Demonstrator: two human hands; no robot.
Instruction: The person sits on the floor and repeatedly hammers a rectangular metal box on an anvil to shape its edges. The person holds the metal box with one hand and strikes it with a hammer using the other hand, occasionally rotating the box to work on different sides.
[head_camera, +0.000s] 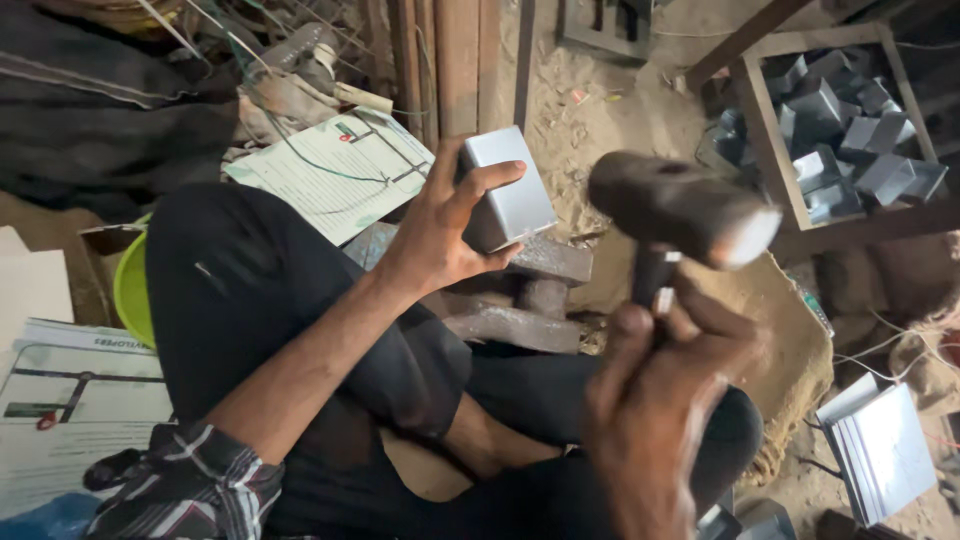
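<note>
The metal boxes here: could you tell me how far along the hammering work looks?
Done: a wooden crate at upper right holds many folded metal boxes. In hand: the left hand holds one grey metal box on an iron anvil block, while the right hand has a hammer raised. Left: a stack of flat sheets lies at lower right, apparently unformed.

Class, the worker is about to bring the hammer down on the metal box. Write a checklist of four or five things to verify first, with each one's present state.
1. Left hand grips the folded metal box firmly: ok.
2. Box seated on the steel anvil block: ok, its lower edge rests there.
3. Left fingers out of the strike path: not ok, they wrap over the box's face.
4. Right hand holds the hammer securely: ok, raised, though blurred.
5. Hammer head tight on its handle: cannot tell.
</note>
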